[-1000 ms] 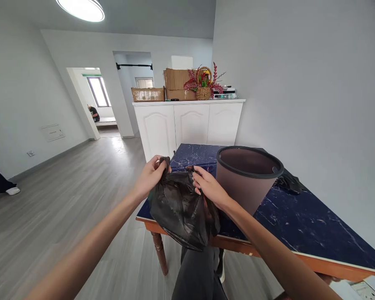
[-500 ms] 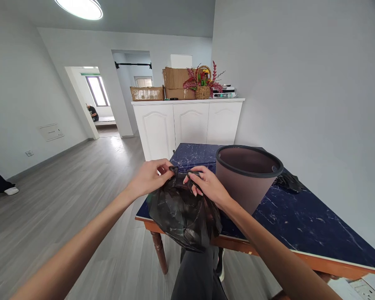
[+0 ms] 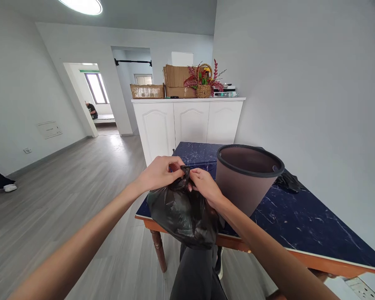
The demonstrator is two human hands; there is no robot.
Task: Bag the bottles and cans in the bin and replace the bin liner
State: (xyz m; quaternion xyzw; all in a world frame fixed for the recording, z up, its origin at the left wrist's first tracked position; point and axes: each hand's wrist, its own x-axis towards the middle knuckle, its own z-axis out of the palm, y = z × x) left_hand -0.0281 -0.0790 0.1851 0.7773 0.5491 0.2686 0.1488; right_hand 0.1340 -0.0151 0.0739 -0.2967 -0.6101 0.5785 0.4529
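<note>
A full black plastic bag (image 3: 183,214) hangs over the near left corner of the dark blue marble-patterned table (image 3: 303,227). My left hand (image 3: 159,171) and my right hand (image 3: 203,185) meet at the bag's top, each pinching one of its handles, with the handles pressed together between my fingers. Just right of my right hand stands a brown waste bin (image 3: 248,175) with a black rim, empty inside and upright on the table.
A crumpled black bag (image 3: 288,182) lies on the table behind the bin, near the wall. White cabinets (image 3: 187,123) with cardboard boxes and a flower basket (image 3: 203,81) stand beyond the table. A person's foot (image 3: 6,187) shows at the far left; another person crouches in the far doorway (image 3: 90,110).
My hands have come together above the bag, bringing its two handles from apart into contact. The bag has bunched up tighter at its top.
</note>
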